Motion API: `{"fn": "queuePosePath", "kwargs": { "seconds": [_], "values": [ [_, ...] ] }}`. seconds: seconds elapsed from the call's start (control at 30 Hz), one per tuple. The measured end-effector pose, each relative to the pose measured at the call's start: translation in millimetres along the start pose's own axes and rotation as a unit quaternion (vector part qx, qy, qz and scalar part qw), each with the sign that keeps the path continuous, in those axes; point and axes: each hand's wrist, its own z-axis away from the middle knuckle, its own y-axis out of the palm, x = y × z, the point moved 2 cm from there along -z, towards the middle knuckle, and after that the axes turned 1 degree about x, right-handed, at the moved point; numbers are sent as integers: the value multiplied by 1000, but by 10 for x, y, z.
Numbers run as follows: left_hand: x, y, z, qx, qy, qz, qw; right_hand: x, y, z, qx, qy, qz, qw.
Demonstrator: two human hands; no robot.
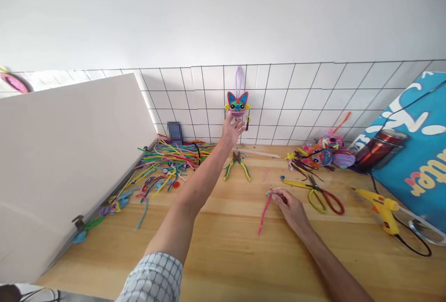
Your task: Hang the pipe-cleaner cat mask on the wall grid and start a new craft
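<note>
My left hand reaches out to a colourful animal-head ornament that hangs by a purple loop on the wire grid. Its fingers are spread beneath the ornament, and the thumb tip meets the ornament's lower edge; whether it presses there I cannot tell. Low over the table, my right hand pinches one end of a pink pipe cleaner, which hangs down toward the left. A small blue-green bit shows at the pinched end. Yellow-and-green pliers lie open on the table between the hands.
Many pipe cleaners are heaped at the left beside a white panel. Scissors and a yellow glue gun lie to the right. Behind them are more ornaments, a dark red can and a blue sign.
</note>
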Motion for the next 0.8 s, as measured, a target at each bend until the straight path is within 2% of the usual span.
{"fn": "queuePosePath", "kwargs": {
  "seconds": [0.2,0.37,0.53,0.63,0.67,0.73,0.8],
  "values": [
    [67,-160,-30,-6,-4,3,1000,14,-27,-9,0,4,-8,1000],
    [52,-226,-150,-41,-7,9,999,25,-1,-7,6,10,-8,1000],
    [-43,-163,-257,21,2,13,1000,4,3,-19,0,9,-7,1000],
    [-20,-187,-284,19,0,-6,1000,-15,-10,-29,-4,10,-7,1000],
    [4,-210,-295,9,2,-22,1000,-21,-13,-31,-5,11,-7,1000],
    [60,-270,-320,-21,26,-124,992,-32,-12,-34,-5,13,-6,1000],
    [122,-329,-343,-51,65,-269,960,-43,-7,-35,-3,12,-4,1000]
  ]
}}
